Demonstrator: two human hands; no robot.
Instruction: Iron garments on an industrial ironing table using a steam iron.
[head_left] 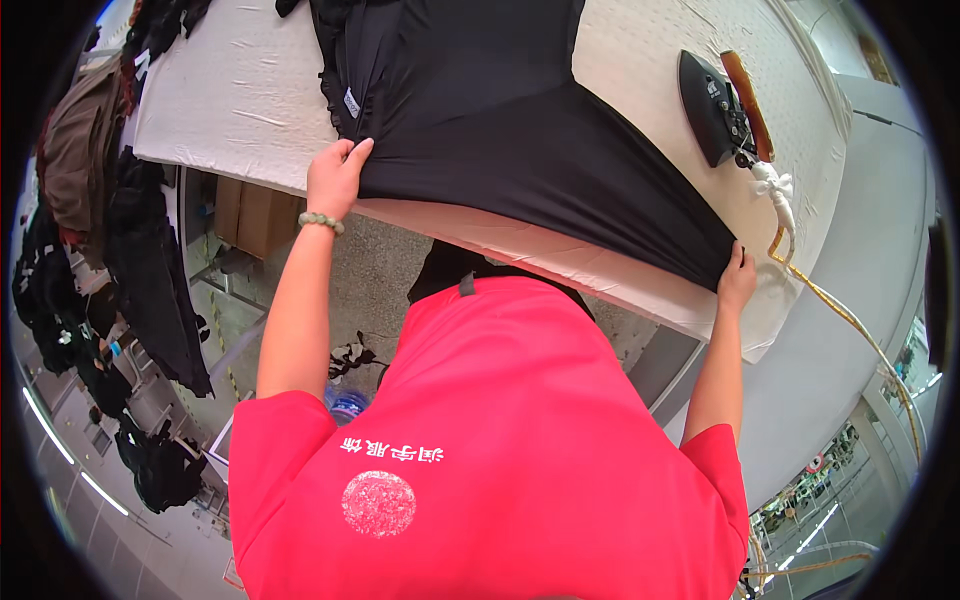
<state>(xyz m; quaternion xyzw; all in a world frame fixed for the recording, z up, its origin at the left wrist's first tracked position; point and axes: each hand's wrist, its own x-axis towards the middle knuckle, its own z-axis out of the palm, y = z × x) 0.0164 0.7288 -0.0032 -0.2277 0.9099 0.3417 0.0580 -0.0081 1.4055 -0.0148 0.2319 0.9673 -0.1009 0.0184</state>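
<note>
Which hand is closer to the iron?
The right hand. It grips the black cloth at the board's edge just below the iron; the left hand holds the cloth's far side.

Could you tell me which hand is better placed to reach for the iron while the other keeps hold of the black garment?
Probably the right hand: it grips the black garment hem just below the iron; the left hand is across the board.

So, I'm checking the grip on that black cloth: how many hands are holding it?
2. The left hand grips the black garment at its near left edge; the right hand pinches its near right corner, below the iron.
</note>
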